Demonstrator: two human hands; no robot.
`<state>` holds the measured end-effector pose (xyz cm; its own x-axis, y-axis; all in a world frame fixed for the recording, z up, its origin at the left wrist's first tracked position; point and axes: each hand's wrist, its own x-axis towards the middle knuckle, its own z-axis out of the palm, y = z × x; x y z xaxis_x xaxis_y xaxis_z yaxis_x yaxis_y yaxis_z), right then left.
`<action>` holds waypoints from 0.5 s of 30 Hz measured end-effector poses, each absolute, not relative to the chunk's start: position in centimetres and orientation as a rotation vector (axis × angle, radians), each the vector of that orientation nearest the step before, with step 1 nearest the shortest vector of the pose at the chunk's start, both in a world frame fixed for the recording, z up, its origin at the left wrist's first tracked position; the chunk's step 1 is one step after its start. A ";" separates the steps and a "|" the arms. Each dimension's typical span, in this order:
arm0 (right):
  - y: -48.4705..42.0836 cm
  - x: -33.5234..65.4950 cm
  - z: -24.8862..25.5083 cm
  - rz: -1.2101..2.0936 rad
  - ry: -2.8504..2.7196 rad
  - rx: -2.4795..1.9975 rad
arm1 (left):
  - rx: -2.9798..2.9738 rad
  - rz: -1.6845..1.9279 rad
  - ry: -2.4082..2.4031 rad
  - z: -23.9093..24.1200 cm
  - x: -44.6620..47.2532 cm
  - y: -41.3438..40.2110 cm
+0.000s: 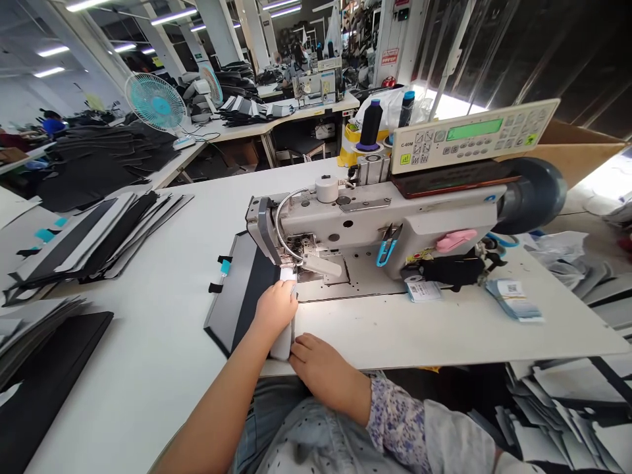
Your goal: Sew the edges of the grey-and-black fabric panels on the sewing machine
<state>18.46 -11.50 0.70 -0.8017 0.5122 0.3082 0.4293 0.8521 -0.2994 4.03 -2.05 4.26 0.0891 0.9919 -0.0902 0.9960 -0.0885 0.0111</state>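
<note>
A grey-and-black fabric panel (227, 293) lies flat at the left of the sewing machine (316, 217), its right-hand edge running under the needle area. It has black tabs and a small light-blue piece on its left edge. My left hand (276, 308) is on the panel's pale strip just in front of the presser foot, fingers together and curled over the strip's right edge. Lower down, my right hand (323, 372) has its fingers closed at the near end of that same edge. The fingertips' grip underneath is hidden.
Blue thread snips (389, 247) hang on the machine body, below the control panel (474, 135). Tags (514, 299) lie on the right of the white table (355, 336). Stacks of panels (93, 237) stand at the left. Black thread cones (371, 125) and a fan (155, 102) are behind.
</note>
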 end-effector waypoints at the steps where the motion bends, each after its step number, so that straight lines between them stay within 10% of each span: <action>1: -11.1 18.4 0.8 0.305 -2.644 -0.717 | 2.248 -0.100 2.061 4.4 3.9 -2.4; 15: -5.9 16.8 -0.5 0.079 -2.607 -0.981 | 2.141 0.030 1.964 4.3 2.3 -7.2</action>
<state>16.77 -5.87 -0.51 -0.6974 0.6481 0.3060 0.6282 0.7583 -0.1741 2.25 -7.20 4.33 0.0987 0.9848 -0.1431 0.9799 -0.0712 0.1863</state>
